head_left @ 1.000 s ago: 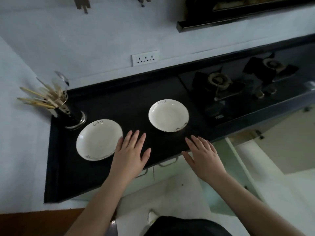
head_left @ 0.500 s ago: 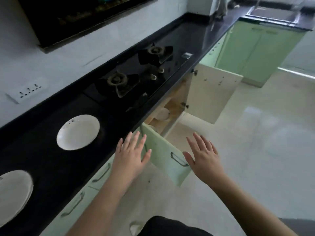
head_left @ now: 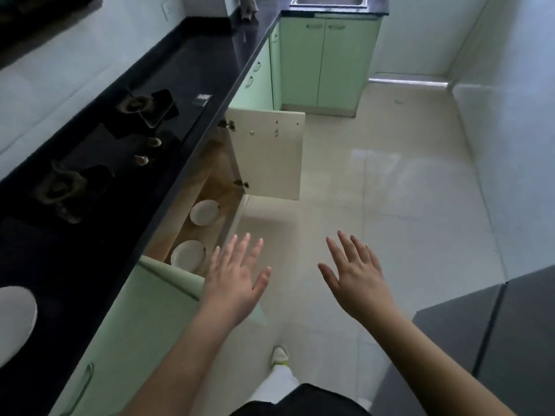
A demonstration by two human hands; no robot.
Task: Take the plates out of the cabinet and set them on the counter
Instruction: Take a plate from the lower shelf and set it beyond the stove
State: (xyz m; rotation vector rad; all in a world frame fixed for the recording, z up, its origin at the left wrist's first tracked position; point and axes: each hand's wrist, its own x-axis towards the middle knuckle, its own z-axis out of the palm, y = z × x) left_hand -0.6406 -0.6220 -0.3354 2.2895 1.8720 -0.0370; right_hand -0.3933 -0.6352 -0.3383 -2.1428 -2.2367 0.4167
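Note:
Two white plates lie on the wooden floor of the open cabinet under the stove: a near plate [head_left: 187, 255] and a far plate [head_left: 205, 212]. Another white plate [head_left: 15, 321] rests on the black counter [head_left: 90, 265] at the left edge, partly cut off. My left hand [head_left: 237, 279] hovers just right of the near plate, above the near green door, fingers spread and empty. My right hand [head_left: 354, 271] is out over the floor, also spread and empty.
The cabinet's far door [head_left: 270, 154] stands wide open into the aisle; the near green door [head_left: 174, 280] is open too. A two-burner gas stove [head_left: 99, 163] sits on the counter. More green cabinets [head_left: 324, 61] and a sink [head_left: 330, 0] lie ahead. A grey surface [head_left: 495, 331] is at the right.
My view has swung right from the counter plates toward the open cabinet. Both hands moved off the counter edge and now hang over the cabinet opening and the floor, still empty.

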